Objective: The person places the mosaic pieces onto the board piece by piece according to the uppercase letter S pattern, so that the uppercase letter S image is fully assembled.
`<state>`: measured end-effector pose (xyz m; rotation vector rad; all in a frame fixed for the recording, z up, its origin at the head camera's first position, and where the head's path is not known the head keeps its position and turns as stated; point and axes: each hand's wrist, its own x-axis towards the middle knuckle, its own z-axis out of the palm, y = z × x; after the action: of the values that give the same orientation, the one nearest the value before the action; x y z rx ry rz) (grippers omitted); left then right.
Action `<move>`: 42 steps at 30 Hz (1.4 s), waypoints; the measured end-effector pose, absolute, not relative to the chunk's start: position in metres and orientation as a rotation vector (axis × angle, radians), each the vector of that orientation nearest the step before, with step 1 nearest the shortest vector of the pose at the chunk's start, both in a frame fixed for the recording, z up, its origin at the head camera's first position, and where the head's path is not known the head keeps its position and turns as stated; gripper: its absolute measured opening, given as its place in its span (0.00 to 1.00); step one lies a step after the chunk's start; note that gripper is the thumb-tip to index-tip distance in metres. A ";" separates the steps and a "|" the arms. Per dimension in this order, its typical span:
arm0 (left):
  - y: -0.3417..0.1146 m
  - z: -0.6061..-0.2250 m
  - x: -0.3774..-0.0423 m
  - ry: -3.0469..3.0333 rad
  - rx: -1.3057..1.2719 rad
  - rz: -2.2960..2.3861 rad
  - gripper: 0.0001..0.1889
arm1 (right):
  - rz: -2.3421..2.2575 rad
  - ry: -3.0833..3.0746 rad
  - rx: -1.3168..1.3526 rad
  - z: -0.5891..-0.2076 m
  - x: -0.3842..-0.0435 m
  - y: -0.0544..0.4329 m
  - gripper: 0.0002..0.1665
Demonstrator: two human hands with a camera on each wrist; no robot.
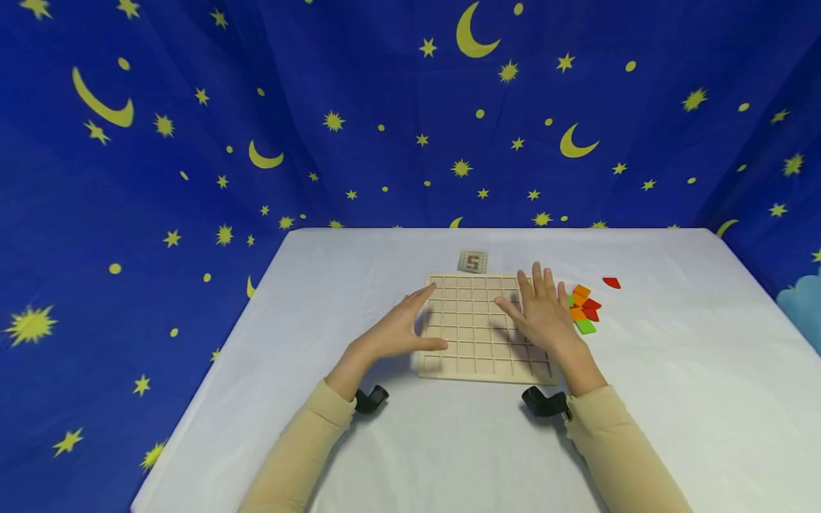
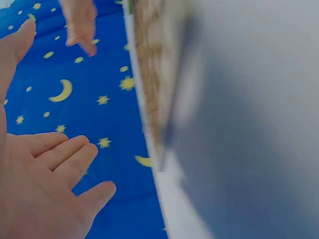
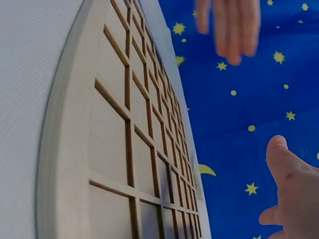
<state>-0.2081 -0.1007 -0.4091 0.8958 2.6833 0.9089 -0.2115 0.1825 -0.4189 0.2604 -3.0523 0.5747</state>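
A wooden grid board (image 1: pixel 473 326) with raised square cells lies on the table. Over its left edge is my left hand (image 1: pixel 400 329), thumb and fingers spread apart, holding nothing. My right hand (image 1: pixel 545 313) hovers above the board's right side with its fingers extended and casts a shadow on the cells. In the left wrist view the left palm (image 2: pixel 45 184) faces inward with straight fingers. The right wrist view shows the board's cells close up, with the right thumb (image 3: pixel 284 159) raised beside them. Just beyond the right fingers lie several orange, red and green flat pieces (image 1: pixel 582 312).
Behind the board sits a small pattern card (image 1: pixel 473 261) with a figure on a grid. One red piece (image 1: pixel 612 283) lies apart at the right. A white cloth covers the table (image 1: pixel 673 356). Blue curtains (image 1: pixel 385 85) with stars and moons surround it. Black wrist mounts (image 1: pixel 544 402) hang under the wrists.
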 end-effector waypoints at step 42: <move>-0.129 -0.457 -0.187 2.597 0.929 0.912 0.53 | 1.360 -2.448 -0.482 -0.454 -0.244 0.354 0.40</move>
<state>-0.1873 -0.1287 -0.4569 0.9290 2.5969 0.9121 -0.2439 0.3536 -0.4544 -0.4817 -2.4477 1.3602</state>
